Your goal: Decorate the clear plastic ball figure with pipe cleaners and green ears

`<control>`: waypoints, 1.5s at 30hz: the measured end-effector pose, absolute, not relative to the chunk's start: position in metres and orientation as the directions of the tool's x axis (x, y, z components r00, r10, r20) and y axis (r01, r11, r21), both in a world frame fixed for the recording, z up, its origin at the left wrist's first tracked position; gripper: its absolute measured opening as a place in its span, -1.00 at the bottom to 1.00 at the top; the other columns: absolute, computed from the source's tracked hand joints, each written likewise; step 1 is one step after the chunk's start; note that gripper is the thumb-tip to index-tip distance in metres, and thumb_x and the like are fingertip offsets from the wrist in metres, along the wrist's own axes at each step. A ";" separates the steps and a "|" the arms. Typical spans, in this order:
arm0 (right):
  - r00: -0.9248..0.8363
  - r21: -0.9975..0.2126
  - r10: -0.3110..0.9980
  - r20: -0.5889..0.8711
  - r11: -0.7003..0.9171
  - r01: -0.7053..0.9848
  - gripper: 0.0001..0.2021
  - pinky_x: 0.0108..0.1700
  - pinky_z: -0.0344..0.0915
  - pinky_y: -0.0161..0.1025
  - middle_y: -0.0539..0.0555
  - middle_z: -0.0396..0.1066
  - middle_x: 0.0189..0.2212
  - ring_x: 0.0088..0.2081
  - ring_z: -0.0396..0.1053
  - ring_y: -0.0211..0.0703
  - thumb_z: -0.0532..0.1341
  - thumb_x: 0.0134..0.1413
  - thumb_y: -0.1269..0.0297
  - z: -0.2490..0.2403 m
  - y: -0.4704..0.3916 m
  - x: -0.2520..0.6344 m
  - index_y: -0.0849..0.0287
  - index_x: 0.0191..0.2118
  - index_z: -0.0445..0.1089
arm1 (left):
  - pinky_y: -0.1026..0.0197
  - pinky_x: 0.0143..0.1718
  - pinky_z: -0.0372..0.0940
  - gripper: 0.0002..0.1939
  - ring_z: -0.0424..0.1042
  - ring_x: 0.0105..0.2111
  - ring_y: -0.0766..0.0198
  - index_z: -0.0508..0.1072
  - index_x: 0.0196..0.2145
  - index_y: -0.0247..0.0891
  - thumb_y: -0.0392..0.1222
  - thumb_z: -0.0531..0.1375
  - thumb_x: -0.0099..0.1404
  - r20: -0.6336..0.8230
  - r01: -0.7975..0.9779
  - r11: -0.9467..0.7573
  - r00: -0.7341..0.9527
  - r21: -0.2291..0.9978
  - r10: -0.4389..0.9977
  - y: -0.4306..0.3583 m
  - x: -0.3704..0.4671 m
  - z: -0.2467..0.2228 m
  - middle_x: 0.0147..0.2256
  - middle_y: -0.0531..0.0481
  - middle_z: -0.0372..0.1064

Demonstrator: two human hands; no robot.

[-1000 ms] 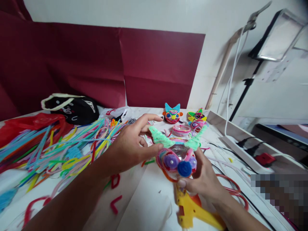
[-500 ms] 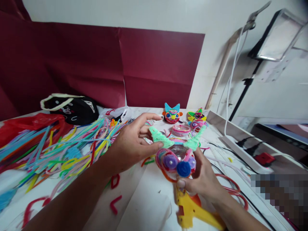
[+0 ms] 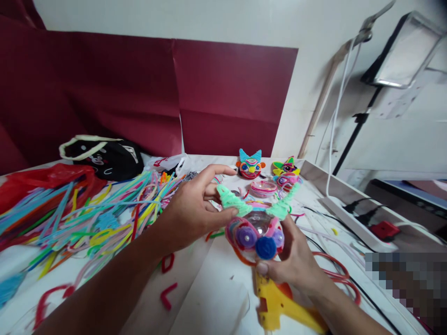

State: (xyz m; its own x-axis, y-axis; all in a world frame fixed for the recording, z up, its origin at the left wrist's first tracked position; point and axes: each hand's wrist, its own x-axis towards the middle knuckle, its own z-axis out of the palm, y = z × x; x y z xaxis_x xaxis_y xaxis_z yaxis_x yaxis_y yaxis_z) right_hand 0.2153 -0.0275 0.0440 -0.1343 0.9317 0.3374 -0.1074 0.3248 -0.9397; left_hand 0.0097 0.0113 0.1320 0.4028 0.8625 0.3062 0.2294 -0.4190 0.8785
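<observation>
Between my hands is a pipe-cleaner animal head (image 3: 247,236) built on a clear round shell, with purple eyes, a blue coiled nose (image 3: 266,247) and two pale green ears. My right hand (image 3: 291,258) grips its right side and lower edge, thumb below the nose. My left hand (image 3: 195,204) pinches the left green ear (image 3: 232,201) between thumb and curled fingers, the index finger stretched out above. The right green ear (image 3: 284,202) stands up from the other side. A yellow glue gun (image 3: 279,302) lies beneath my right hand.
Loose pipe cleaners (image 3: 115,218) cover the left side, near a red bag (image 3: 52,181) and a black pouch (image 3: 104,158). Finished heads (image 3: 250,165) stand at the back. On the right are a power strip (image 3: 359,228), cables and a lamp (image 3: 401,51). Bent red pieces (image 3: 168,295) lie in front.
</observation>
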 end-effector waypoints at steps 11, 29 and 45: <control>-0.165 -0.943 0.935 0.312 0.284 -0.174 -0.29 0.04 0.41 -0.12 0.07 0.46 0.03 0.03 0.45 0.05 0.51 -0.28 0.36 0.049 -0.028 0.214 -0.03 0.06 0.27 | 0.48 -0.65 0.15 -0.42 0.28 -0.63 0.47 0.30 0.06 -0.05 -0.27 0.34 0.10 0.341 0.241 -0.441 0.364 0.864 0.867 0.013 0.009 0.126 -0.48 0.17 0.37; -0.139 -0.926 0.918 0.371 0.355 -0.129 -0.32 -0.16 0.46 -0.29 0.02 0.53 -0.08 -0.12 0.53 -0.08 0.52 -0.30 0.36 0.038 -0.022 0.218 -0.01 0.01 0.27 | 0.46 -0.60 0.20 -0.45 0.27 -0.62 0.48 0.31 0.06 -0.09 -0.22 0.31 0.11 0.376 0.363 -0.484 0.330 0.796 0.866 0.011 0.014 0.130 -0.47 0.19 0.24; -0.104 -0.940 0.935 0.338 0.330 -0.090 -0.39 -0.22 0.45 -0.30 0.00 0.51 -0.19 -0.18 0.52 -0.08 0.51 -0.29 0.24 0.039 -0.025 0.219 0.02 -0.08 0.25 | 0.31 -0.43 0.38 -0.35 0.48 -0.43 0.31 0.25 0.13 -0.01 -0.11 0.36 0.10 0.353 0.320 -0.463 0.347 0.827 0.869 0.015 0.008 0.126 -0.15 -0.02 0.40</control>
State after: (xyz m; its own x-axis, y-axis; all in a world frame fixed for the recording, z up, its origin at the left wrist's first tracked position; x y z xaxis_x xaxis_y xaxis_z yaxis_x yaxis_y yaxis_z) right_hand 0.2189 -0.0248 0.0393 -0.1038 0.9354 0.3382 -0.0900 0.3298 -0.9398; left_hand 0.0078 0.0151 0.1263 0.3468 0.8690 0.3528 0.3196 -0.4632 0.8266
